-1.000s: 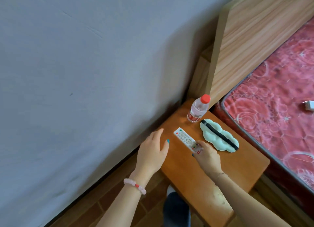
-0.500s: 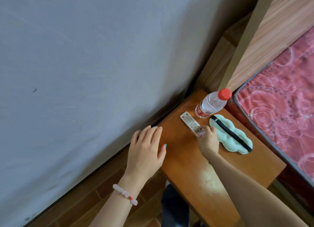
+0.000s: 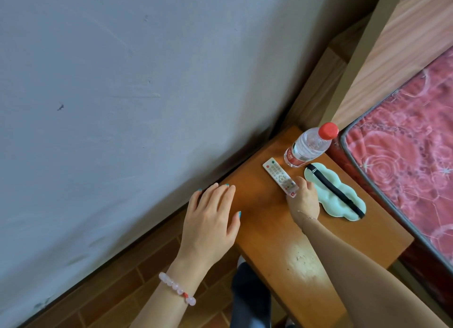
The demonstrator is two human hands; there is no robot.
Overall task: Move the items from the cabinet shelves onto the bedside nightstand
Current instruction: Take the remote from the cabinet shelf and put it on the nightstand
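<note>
— Where are we with the shelf items?

— On my feed, three things are on the nightstand (image 3: 264, 226): a water bottle (image 3: 307, 147), a mint, cloud-shaped eye mask (image 3: 337, 197) and the remote (image 3: 278, 176). The cabinet is out of my view, so I can't tell you whether anything is left on its shelves. My read is that the remote is the piece in hand and that it is just being set down.

— What are the hands doing?

— The right hand (image 3: 304, 203) has its thumb and fingers closed on the near end of the remote. The remote looks to lie flat on the wood, though I can't be sure its whole length is down. The left hand (image 3: 210, 219) is flat and holds nothing, with its fingers straight and a little spread. It sits over the nightstand's edge, well to the left of the right hand. Whether it presses on the wood I can't say.

— And how does the remote lie?

— Button face up. Its long axis runs from the right hand's fingertips away and slightly left, toward the wall (image 3: 122, 107). The end with the red and green buttons points away from that hand and sits just beside the bottle's base, which stands beyond the fingers. The mask lies just right of the hand, roughly alongside the remote.
</note>
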